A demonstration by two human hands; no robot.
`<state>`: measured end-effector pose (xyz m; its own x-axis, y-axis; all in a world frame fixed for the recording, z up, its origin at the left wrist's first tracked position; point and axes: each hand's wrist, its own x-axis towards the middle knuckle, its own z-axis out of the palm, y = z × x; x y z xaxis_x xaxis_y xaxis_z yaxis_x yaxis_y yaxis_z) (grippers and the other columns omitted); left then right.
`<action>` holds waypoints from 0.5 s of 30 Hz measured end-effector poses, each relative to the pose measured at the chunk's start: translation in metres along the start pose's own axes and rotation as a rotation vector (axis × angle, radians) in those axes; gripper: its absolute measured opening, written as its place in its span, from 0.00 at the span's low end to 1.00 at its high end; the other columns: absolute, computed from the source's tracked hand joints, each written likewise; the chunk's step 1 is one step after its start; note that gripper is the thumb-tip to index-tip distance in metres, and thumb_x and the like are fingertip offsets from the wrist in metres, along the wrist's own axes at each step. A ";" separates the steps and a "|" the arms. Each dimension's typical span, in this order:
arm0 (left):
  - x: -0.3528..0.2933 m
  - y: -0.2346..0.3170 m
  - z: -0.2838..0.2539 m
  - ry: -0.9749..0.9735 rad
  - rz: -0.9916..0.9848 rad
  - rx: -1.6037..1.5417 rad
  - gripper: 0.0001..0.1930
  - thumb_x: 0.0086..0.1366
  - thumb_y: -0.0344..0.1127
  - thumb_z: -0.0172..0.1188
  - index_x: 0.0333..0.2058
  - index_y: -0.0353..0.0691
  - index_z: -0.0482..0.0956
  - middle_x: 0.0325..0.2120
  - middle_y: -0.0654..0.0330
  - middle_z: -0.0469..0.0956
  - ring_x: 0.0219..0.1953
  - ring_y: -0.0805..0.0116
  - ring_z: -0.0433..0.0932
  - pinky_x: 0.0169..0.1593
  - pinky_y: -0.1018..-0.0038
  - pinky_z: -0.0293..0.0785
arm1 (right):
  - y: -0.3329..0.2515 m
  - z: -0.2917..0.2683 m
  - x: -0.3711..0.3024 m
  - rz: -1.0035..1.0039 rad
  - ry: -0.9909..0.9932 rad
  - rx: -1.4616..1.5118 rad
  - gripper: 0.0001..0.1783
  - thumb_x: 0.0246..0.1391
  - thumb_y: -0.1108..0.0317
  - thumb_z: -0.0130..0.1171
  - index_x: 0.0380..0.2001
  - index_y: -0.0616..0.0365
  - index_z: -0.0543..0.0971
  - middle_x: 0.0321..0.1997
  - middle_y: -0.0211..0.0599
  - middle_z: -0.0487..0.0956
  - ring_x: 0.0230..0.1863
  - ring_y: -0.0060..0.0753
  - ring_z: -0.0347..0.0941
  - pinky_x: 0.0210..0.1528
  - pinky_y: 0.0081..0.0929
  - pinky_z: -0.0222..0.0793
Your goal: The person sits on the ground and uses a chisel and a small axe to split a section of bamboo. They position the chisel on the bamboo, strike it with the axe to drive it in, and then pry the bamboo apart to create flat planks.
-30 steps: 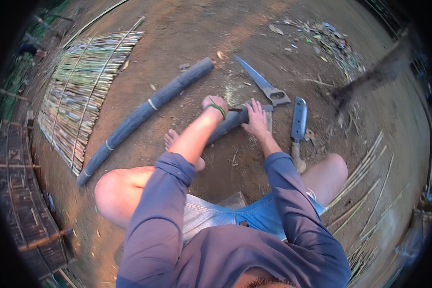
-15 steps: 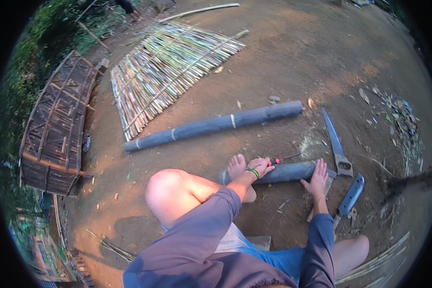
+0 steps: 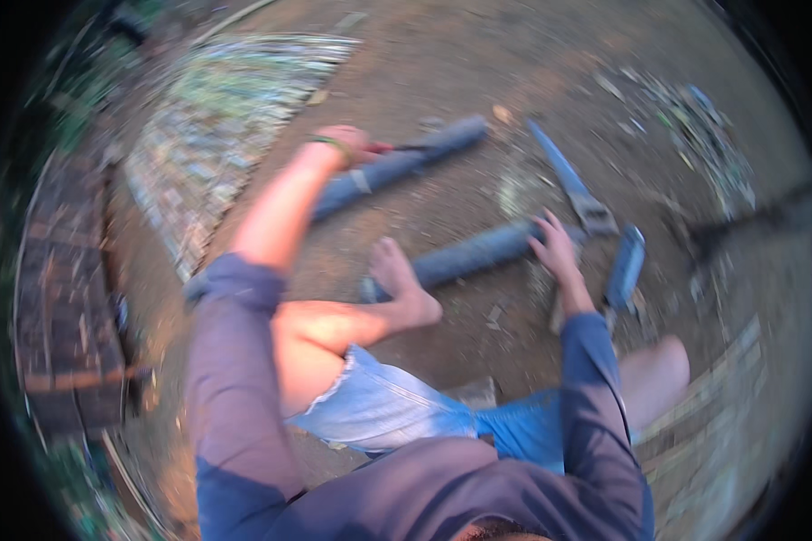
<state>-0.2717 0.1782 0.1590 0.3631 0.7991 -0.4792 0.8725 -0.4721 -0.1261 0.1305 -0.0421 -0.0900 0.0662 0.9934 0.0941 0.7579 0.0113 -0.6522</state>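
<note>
My left hand [image 3: 345,146] is closed around the red handle of a screwdriver [image 3: 383,147], whose dark shaft points right. It hovers over or touches the long dark bamboo pole [image 3: 406,164]; blur hides which. My right hand [image 3: 555,248] lies with fingers spread on the right end of a shorter thick bamboo piece [image 3: 469,255]. Close to the left end of that piece is my bare foot [image 3: 401,279]. A handsaw [image 3: 564,171] lies beyond my right hand, and a broad-bladed knife [image 3: 626,266] sits right of it.
A mat of bound thin canes [image 3: 235,117] spreads at the far left, with a slatted wooden structure [image 3: 68,298] beside it. Plant scraps [image 3: 695,126] litter the far right. Long pale strips [image 3: 713,415] lie at the near right.
My left hand has lifted off the short bamboo piece and swung far left with the screwdriver, over to the long pole. The view has turned; my right hand stays on the short piece.
</note>
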 end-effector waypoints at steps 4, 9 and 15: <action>-0.037 -0.017 -0.014 0.106 -0.008 0.151 0.21 0.63 0.57 0.64 0.35 0.41 0.83 0.31 0.46 0.84 0.40 0.47 0.84 0.44 0.53 0.77 | -0.006 0.006 -0.001 0.010 0.108 -0.109 0.18 0.51 0.64 0.71 0.48 0.47 0.85 0.65 0.48 0.73 0.62 0.55 0.73 0.63 0.45 0.71; -0.046 0.008 0.013 0.036 0.187 0.087 0.22 0.64 0.55 0.63 0.36 0.38 0.83 0.32 0.43 0.83 0.40 0.43 0.83 0.45 0.53 0.76 | -0.004 0.003 -0.004 0.089 0.139 -0.076 0.16 0.52 0.63 0.71 0.45 0.47 0.85 0.59 0.47 0.75 0.58 0.53 0.74 0.60 0.45 0.72; -0.045 0.028 0.050 -0.172 0.206 0.088 0.22 0.65 0.54 0.62 0.39 0.37 0.82 0.32 0.42 0.83 0.39 0.41 0.82 0.44 0.53 0.76 | -0.019 0.015 -0.004 0.149 0.200 -0.036 0.15 0.52 0.62 0.71 0.44 0.47 0.85 0.54 0.45 0.74 0.56 0.53 0.74 0.57 0.44 0.73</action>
<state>-0.2798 0.1108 0.1337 0.4627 0.6117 -0.6416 0.7516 -0.6545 -0.0819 0.1063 -0.0444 -0.0889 0.3038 0.9411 0.1481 0.7522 -0.1416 -0.6435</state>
